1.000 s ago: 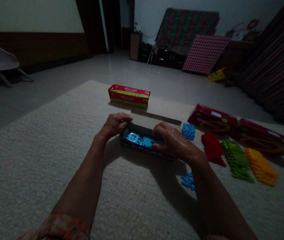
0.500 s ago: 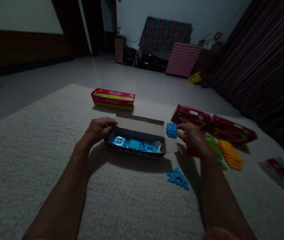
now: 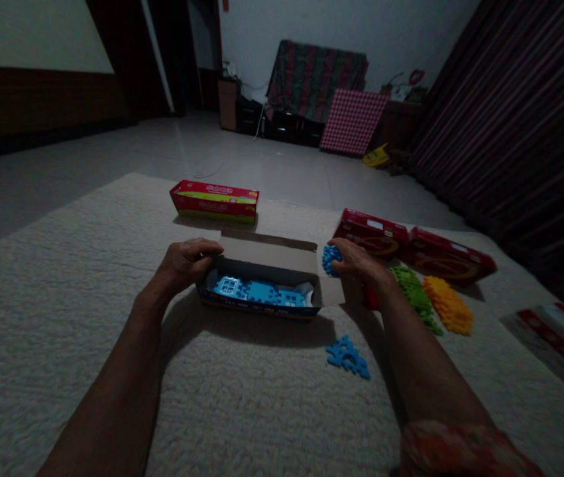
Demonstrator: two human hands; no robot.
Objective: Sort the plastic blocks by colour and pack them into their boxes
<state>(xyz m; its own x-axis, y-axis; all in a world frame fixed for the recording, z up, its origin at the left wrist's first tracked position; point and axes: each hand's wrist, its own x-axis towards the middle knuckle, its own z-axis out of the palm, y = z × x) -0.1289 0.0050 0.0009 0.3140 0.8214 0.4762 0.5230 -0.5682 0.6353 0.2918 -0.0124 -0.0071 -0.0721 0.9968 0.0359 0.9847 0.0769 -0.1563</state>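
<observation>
An open cardboard box (image 3: 262, 311) with a dark blue front lies on the pale mat, its long lid flap raised at the back. Inside it are blue interlocking building pieces (image 3: 262, 292), some with window grids. My left hand (image 3: 188, 264) grips the box at its left end, thumb and fingers closed on the edge. Beyond the right end, my right hand (image 3: 356, 258) holds a stack of blue interlocking building pieces (image 3: 331, 260), just above the side flap. A blue piece with an arched cutout (image 3: 347, 358) lies flat on the mat, in front of the box's right end.
A red and yellow box (image 3: 215, 202) stands behind the open box. Two dark red boxes (image 3: 374, 232) sit back right, with green pieces (image 3: 415, 298) and orange pieces (image 3: 448, 305) before them. Something red, partly hidden, lies under my right forearm. Another package (image 3: 560, 344) is far right.
The stack in my right hand has turned and come slightly nearer the box's right end. My left hand keeps its place on the box. The whole view has shifted a little.
</observation>
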